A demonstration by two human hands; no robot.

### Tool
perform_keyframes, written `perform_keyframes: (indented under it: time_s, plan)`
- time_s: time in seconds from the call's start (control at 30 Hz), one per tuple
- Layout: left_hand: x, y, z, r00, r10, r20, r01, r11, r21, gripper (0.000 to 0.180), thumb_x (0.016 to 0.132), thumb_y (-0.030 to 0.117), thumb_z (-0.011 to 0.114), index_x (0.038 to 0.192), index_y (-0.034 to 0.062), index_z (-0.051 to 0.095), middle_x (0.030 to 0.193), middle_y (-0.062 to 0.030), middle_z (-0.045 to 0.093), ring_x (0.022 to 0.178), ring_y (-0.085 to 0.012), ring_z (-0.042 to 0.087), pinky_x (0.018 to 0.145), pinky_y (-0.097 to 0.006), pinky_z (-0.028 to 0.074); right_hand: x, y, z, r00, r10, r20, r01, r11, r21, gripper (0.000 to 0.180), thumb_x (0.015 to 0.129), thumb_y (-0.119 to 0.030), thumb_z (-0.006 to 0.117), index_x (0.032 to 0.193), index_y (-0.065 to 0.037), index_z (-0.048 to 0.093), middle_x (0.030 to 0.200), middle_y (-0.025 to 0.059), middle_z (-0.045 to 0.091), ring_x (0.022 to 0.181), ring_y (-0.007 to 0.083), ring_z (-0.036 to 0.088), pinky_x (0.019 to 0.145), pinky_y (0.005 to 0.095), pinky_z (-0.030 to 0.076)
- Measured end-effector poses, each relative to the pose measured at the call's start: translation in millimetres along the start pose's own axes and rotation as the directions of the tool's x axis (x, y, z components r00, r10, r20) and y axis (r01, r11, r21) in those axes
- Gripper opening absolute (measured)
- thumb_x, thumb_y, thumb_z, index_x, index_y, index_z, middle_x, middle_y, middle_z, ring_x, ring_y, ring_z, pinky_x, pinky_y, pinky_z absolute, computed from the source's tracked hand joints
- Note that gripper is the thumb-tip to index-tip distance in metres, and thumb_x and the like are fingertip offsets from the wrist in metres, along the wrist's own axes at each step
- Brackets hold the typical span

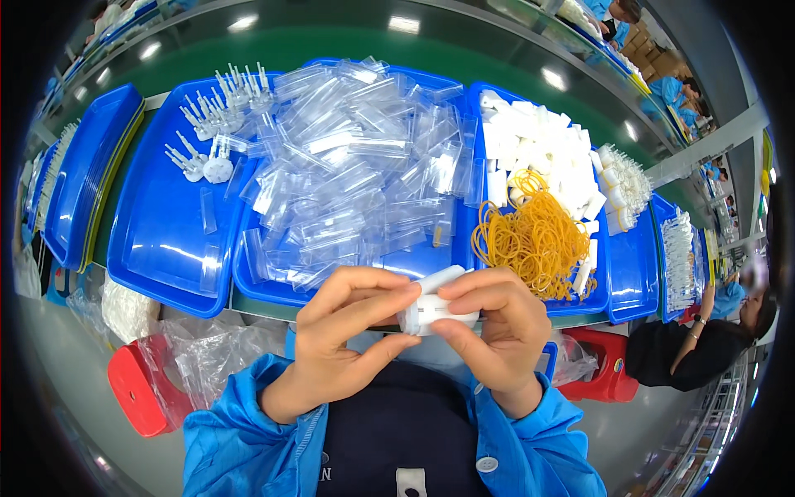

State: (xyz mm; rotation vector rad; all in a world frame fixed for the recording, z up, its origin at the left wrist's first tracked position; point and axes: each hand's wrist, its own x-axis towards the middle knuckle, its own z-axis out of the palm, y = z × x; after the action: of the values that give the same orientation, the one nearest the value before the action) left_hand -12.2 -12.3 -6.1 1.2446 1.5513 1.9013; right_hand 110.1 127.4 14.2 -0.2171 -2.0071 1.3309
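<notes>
Between my two hands is a white plastic cylinder-shaped part [431, 312] with small slots in its side. A second pale, tube-like piece [443, 278] lies along its top. My left hand [352, 321] is closed on the left end, thumb below and fingers above. My right hand [495, 319] pinches the right end with thumb and fingertips. The fingers cover both ends of the part. Just beyond my hands lies a heap of clear plastic sleeves [331, 166] in a blue tray [273, 286].
A left blue tray [161, 240] carries white pronged parts [217, 169]. To the right, another holds white tubes [530, 137] and tan rubber bands [534, 236]. Behind runs a green conveyor belt [348, 41]. Red stools [137, 389] flank me; a person in black [696, 348] is at the right.
</notes>
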Motion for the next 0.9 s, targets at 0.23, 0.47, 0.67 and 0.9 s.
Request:
perform_keyframes:
  time_s: [0.23, 0.47, 0.67, 0.9]
  plan:
    - [-11.6, 2.7, -27.2, 0.998, 0.063, -0.012, -0.063, 0.998, 0.021, 0.043, 0.075, -0.003, 0.075, 0.116, -0.0045, 0.061, 0.117, -0.0184, 0.056, 0.104, -0.0243, 0.062, 0.079, -0.030, 0.058, 8.9, -12.0, 21.2, 0.996, -0.062, 0.065, 0.056, 0.995, 0.086, 0.022, 0.073, 0.002, 0.075, 0.092, 0.000, 0.064, 0.094, 0.0154, 0.067, 0.085, 0.0244, 0.065, 0.072, 0.0305, 0.051]
    - [-30.5, 0.5, -79.9, 0.797, 0.178, -0.578, -0.218, 0.976, -0.001, 0.050, 0.089, 0.020, 0.067, 0.128, -0.0048, 0.045, 0.123, -0.0174, 0.055, 0.113, -0.0286, 0.057, 0.096, -0.042, 0.049, 44.3, -6.2, 46.7, 0.971, -0.184, 0.151, 0.230, 0.888, -0.397, 0.031, 0.072, 0.005, 0.069, 0.102, -0.003, 0.066, 0.102, 0.0142, 0.060, 0.089, 0.0286, 0.059, 0.076, 0.0347, 0.048]
    - [-28.3, -1.3, -78.6, 0.821, 0.025, -0.571, -0.156, 0.971, -0.181, 0.041, 0.082, 0.006, 0.069, 0.119, -0.0044, 0.055, 0.118, -0.0176, 0.055, 0.110, -0.0244, 0.055, 0.099, -0.037, 0.041, 51.2, 9.9, 65.5, 0.923, -0.275, 0.269, 0.374, 0.804, -0.463, 0.033, 0.068, 0.003, 0.070, 0.100, -0.002, 0.065, 0.100, 0.0129, 0.057, 0.085, 0.0290, 0.057, 0.073, 0.0367, 0.048]
    - [-21.6, -15.1, -73.1, 0.902, 0.119, -0.416, -0.211, 0.960, -0.184, 0.040, 0.078, 0.000, 0.072, 0.115, -0.0054, 0.058, 0.119, -0.0199, 0.054, 0.111, -0.0247, 0.054, 0.096, -0.036, 0.043, 46.9, 8.7, 45.3, 0.952, -0.275, 0.132, 0.304, 0.825, -0.476, 0.029, 0.070, 0.002, 0.071, 0.098, -0.002, 0.065, 0.100, 0.0123, 0.059, 0.083, 0.0263, 0.059, 0.074, 0.0331, 0.049]
